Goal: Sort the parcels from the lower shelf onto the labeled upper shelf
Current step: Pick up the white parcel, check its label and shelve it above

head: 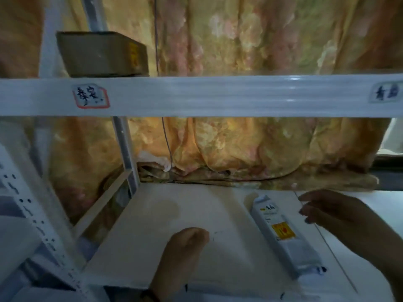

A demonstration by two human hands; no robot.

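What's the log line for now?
long white parcel: lower shelf | right hand: open, beside it | brown cardboard box: upper shelf

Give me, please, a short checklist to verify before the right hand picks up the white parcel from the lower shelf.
1. White parcel lies free on the lower shelf: ok.
2. Right hand open beside it, not gripping: ok.
3. Left hand clear of the parcel: ok.
4. Parcel's writing matches the right label: cannot tell, blurred.
5. Nothing shows above that label: ok.
6. Brown box sits above the left label, at the other end: ok.
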